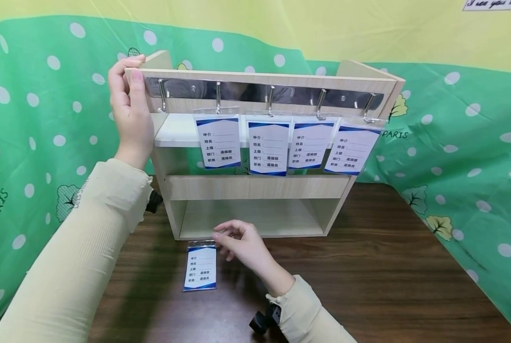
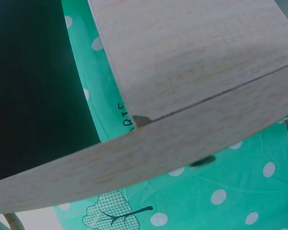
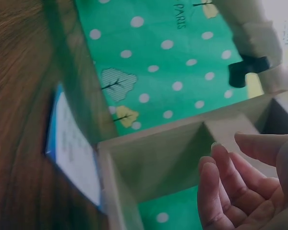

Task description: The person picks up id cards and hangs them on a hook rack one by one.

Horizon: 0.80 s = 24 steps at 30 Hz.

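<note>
My left hand (image 1: 133, 112) grips the upper left corner of a wooden shelf rack (image 1: 255, 186), thumb on the front board and fingers over its edge. Just in front of the rack, a clear-sleeved ID badge (image 1: 201, 267) with blue edging lies on the table. Beside the badge's top end is my right hand (image 1: 242, 245), its fingers loosely bent; the right wrist view shows nothing between thumb and fingers (image 3: 209, 191). Several matching badges (image 1: 269, 147) hang from metal hooks (image 1: 271, 101) on the rack's top strip. The leftmost hook (image 1: 162, 95) carries no badge.
A dark wood-grain table (image 1: 388, 267) carries the rack. Behind and at both sides hangs a green dotted cloth (image 1: 461, 143) with a yellow upper part. The rack has a white upper shelf (image 1: 175, 131) and an open lower compartment (image 1: 255, 216).
</note>
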Each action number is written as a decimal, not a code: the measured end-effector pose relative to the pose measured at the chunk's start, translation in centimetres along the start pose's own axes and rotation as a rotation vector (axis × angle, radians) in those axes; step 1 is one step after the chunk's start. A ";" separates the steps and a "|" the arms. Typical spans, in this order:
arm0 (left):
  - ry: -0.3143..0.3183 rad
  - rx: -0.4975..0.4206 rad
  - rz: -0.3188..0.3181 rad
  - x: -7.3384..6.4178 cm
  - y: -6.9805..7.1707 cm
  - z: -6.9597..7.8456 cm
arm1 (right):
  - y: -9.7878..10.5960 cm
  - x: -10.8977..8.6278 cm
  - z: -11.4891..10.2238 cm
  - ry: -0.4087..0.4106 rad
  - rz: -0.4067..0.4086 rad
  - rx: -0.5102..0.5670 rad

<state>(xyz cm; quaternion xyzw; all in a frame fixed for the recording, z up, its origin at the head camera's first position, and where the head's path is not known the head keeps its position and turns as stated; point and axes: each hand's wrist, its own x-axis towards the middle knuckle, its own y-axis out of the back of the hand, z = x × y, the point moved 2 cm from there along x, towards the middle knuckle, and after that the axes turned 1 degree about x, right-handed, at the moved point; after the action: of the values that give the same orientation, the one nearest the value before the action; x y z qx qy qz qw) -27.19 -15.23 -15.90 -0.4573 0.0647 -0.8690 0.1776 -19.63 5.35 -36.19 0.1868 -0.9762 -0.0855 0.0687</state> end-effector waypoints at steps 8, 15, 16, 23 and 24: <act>-0.036 0.023 -0.022 0.6 0.3 -1.1 | -0.5 0.8 2.2 -0.059 0.013 0.003; -0.065 0.028 -0.034 0.7 0.5 -1.3 | -1.1 1.0 4.1 -0.126 -0.009 0.034; -0.057 0.020 -0.029 0.6 0.6 -1.3 | -1.2 1.0 4.3 -0.132 -0.014 0.039; -0.087 0.032 -0.047 0.6 0.6 -1.3 | -1.7 1.1 5.4 -0.144 -0.016 0.078; -0.083 0.029 -0.044 0.6 0.6 -1.3 | -1.8 1.1 5.5 -0.147 -0.017 0.086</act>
<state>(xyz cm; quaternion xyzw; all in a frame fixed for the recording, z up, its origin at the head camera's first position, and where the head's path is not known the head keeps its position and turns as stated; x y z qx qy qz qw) -28.43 -16.05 -16.34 -0.4917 0.0344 -0.8538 0.1674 -20.93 4.08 -41.84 0.1913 -0.9798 -0.0575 -0.0122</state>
